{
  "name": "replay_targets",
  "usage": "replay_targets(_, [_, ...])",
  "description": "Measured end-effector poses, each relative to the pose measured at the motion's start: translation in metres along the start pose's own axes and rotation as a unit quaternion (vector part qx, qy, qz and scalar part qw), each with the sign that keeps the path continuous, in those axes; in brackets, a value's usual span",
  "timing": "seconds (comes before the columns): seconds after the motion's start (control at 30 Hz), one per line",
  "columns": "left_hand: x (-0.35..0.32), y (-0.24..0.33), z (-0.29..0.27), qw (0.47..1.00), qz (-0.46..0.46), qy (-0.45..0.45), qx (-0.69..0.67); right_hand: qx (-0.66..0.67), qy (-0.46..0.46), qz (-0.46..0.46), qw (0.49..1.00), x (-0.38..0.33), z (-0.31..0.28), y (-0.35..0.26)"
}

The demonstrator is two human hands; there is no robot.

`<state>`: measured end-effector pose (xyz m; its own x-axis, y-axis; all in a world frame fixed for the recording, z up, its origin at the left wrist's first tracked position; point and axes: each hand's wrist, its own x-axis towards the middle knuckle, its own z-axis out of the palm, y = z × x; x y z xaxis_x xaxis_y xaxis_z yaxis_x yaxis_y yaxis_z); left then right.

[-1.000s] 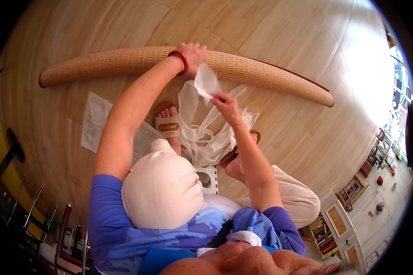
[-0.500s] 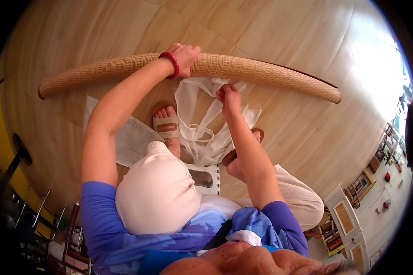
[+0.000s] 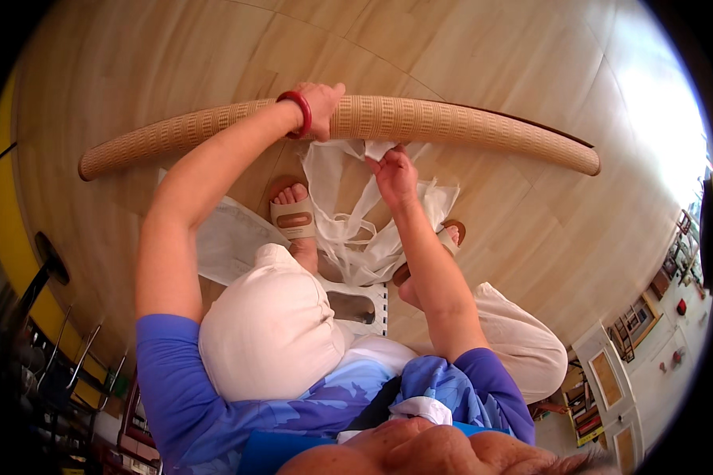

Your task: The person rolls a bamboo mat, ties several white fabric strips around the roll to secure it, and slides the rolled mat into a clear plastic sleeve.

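A long rolled woven mat [image 3: 444,121], tan with a ribbed pattern, lies crosswise on the floor in front of me. My left hand [image 3: 321,109] is closed over the top of the roll near its middle, a red bangle on the wrist. Just below the roll, my right hand [image 3: 396,176] pinches the edge of a thin white fabric strip [image 3: 378,149]. More loose white strips [image 3: 364,257] hang and heap down between my feet. Where the strip's upper end goes at the roll is hidden.
A flat whitish sheet or bag [image 3: 234,241] lies by my left sandal [image 3: 295,218]. Part of a white plastic stool [image 3: 378,299] shows beneath me. A dark round base [image 3: 51,257] stands at the left; a white cabinet door [image 3: 608,376] is at the lower right.
The whole scene has shifted slightly right and down in view. My right hand has turned a little, its fingers now less bunched at the strip. My left hand keeps its hold on the roll.
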<state>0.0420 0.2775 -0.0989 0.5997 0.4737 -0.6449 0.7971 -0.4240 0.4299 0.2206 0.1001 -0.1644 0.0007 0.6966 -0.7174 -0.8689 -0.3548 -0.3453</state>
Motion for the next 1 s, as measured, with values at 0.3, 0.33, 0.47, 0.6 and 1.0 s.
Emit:
replay_targets(0.3, [-0.022, -0.004, 0.006, 0.999, 0.006, 0.022, -0.036, -0.055, -0.012, -0.001, 0.998, 0.008, -0.008, 0.005])
replay_targets(0.33, [-0.030, -0.004, 0.005, 0.999, 0.003, 0.026, -0.036, -0.048, -0.009, 0.005, 0.999, 0.013, -0.009, 0.007])
replay_targets(0.47, [-0.061, 0.003, -0.012, 0.999, -0.019, -0.002, -0.027, 0.062, -0.066, 0.030, 0.995, 0.036, -0.002, 0.017])
replay_targets(0.6, [-0.084, 0.006, -0.011, 1.000, -0.004, 0.019, -0.020, 0.173, -0.168, 0.051, 0.969, 0.053, 0.009, 0.010])
replay_targets(1.0, [-0.058, -0.012, 0.074, 0.995, -0.004, 0.054, -0.088, -0.866, 0.163, -0.084, 0.466, -0.036, -0.039, 0.008])
